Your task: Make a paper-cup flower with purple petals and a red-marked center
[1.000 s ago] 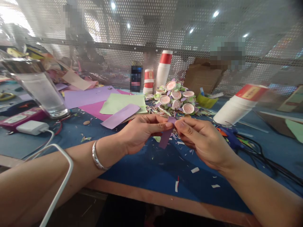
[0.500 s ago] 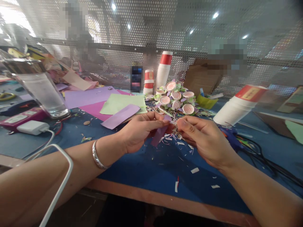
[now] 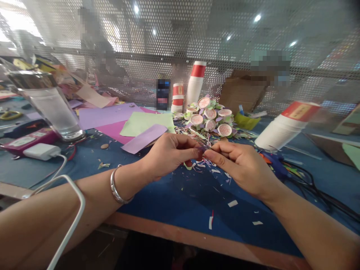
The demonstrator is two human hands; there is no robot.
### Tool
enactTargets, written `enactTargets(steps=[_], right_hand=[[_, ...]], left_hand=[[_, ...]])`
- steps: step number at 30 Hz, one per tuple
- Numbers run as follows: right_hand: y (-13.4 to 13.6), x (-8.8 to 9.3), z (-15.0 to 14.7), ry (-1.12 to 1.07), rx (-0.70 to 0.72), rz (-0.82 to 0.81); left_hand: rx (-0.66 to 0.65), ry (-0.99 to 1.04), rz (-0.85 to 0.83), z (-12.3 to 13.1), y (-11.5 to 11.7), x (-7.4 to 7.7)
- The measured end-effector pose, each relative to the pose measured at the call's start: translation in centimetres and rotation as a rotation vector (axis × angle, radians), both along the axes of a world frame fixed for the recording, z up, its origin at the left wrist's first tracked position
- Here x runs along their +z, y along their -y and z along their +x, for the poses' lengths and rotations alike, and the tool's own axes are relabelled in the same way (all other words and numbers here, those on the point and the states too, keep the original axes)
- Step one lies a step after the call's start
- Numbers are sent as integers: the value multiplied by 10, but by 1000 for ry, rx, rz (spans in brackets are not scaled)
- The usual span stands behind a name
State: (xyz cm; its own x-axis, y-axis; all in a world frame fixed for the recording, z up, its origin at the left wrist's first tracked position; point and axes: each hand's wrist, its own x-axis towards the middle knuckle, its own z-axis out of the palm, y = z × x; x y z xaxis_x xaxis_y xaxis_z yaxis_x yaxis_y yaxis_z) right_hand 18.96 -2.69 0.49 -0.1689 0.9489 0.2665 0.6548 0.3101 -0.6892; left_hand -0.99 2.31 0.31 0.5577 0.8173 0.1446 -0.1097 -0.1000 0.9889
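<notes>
My left hand [image 3: 176, 152], a silver bangle on its wrist, pinches a small purple paper strip [image 3: 201, 149] between thumb and fingers. From the other side, the closed fingertips of my right hand [image 3: 236, 161] meet it at the strip. Most of the strip is hidden by the fingers. Just beyond my hands stands a cluster of cut paper-cup bottoms [image 3: 210, 114] trimmed with green and purple paper bits. Paper scraps [image 3: 215, 170] lie scattered under and around my fingers. Left of my left hand are a lilac paper piece [image 3: 143, 139] and a light green sheet [image 3: 146, 123].
Stacked paper cups [image 3: 284, 127] lean at the right, near black cables [image 3: 315, 183]; another cup stack [image 3: 196, 84] stands behind the cluster. At left are a glass bottle [image 3: 56, 108] and a white charger [image 3: 42, 150], its cable crossing my left forearm. A perforated metal screen [image 3: 174, 33] closes the back.
The purple strip, which hung down from my left fingers, is now mostly hidden between my fingertips. My right hand has moved left, closing the gap to my left hand.
</notes>
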Motion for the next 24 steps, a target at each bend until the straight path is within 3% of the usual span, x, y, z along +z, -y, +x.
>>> enactTargets(steps=[14, 24], right_hand=[[-1, -1, 0, 70, 21, 81], [-3, 0, 0, -157, -10, 25]], left_hand=[[41, -64, 26, -4, -1, 3], [-42, 167, -280, -2, -5, -2]])
